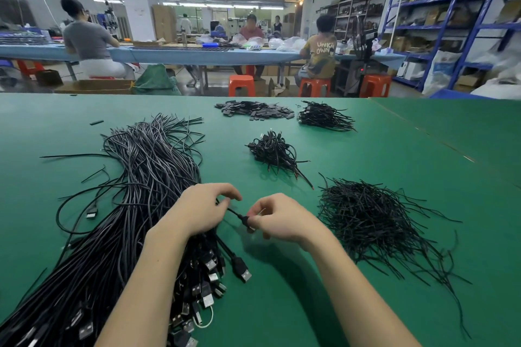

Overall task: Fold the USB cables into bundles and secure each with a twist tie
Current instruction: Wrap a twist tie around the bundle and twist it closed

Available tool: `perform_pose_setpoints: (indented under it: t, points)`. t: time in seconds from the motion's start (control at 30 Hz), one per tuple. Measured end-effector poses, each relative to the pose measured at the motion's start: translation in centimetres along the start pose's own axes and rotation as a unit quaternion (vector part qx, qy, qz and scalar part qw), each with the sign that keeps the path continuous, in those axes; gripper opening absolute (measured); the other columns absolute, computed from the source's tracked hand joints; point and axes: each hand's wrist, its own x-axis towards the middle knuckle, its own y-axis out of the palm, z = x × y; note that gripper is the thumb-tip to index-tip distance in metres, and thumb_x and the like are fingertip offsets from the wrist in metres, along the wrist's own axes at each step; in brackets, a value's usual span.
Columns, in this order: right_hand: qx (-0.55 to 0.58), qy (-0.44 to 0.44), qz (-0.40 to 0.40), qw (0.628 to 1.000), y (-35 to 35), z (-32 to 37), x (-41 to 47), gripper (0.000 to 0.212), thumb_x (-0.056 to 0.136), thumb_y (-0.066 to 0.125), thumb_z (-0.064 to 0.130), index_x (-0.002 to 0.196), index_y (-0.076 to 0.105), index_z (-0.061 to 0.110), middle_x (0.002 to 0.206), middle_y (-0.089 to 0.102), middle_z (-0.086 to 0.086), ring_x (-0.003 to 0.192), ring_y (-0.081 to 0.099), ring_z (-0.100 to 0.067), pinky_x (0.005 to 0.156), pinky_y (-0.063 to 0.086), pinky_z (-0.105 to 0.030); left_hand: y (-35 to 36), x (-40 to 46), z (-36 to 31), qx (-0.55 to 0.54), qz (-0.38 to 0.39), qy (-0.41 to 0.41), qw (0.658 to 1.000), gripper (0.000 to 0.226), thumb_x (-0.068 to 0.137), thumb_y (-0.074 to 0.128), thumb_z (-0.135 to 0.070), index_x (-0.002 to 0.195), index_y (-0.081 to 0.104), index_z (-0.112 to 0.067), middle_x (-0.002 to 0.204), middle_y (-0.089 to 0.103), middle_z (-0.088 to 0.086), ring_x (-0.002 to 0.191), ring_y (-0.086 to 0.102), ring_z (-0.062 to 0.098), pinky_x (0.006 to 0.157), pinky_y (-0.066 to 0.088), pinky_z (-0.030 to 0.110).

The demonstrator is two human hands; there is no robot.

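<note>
One USB cable [235, 214] is pinched between both hands over the green table [366, 149]: left hand [203, 208] on the cord, right hand [277, 218] on the plug end, right beside the big loose cable pile [135, 191].

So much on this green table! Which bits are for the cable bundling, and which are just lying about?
In use: the cable held between left hand and right hand; loose USB cables; twist ties; tied bundles.

Lying about: small flat black pieces; orange stools.
</note>
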Motion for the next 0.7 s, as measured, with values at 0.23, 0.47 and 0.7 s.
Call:
perform_pose_setpoints:
  t: [0.23,0.47,0.7]
  points:
    - [0.105,0.019,-0.003,0.994,-4.0,-0.9,-1.2,0.013,0.086,0.065,0.019,0.084,0.078,0.015,0.078,0.076,0.005,0.055,0.047,-0.007,0.047,0.035,-0.017,0.1,0.0,-1.2,-0.067,0.146,0.022,0.987,0.031,0.107,0.036,-0.041,0.111,0.067,-0.039,0.112,0.07,-0.024,0.115,0.057,-0.002,0.124,0.013,0.04]
    - [0.274,0.02,-0.125,0.953,-6.5,-1.8,-1.5,0.019,0.091,0.067,0.024,0.083,0.078,0.011,0.062,0.061,0.009,0.05,0.045,-0.006,0.044,0.032,-0.016,1.1,-0.3,-6.3,-0.164,0.156,0.082,0.971,0.033,0.105,0.041,-0.033,0.086,0.062,-0.018,0.08,0.073,-0.008,0.079,0.065,0.008,0.09,0.05,0.032]
    - [0.455,-0.083,-0.083,0.883,-7.0,-2.5,-1.6,0.031,0.102,0.048,0.036,0.111,0.071,0.017,0.099,0.074,-0.006,0.08,0.068,-0.012,0.07,0.057,-0.028,1.9,-0.7,-11.8,-0.467,0.076,0.101,0.875,0.036,0.109,0.034,-0.025,0.076,0.047,-0.016,0.057,0.035,-0.004,0.053,0.029,0.011,0.053,0.027,0.023]
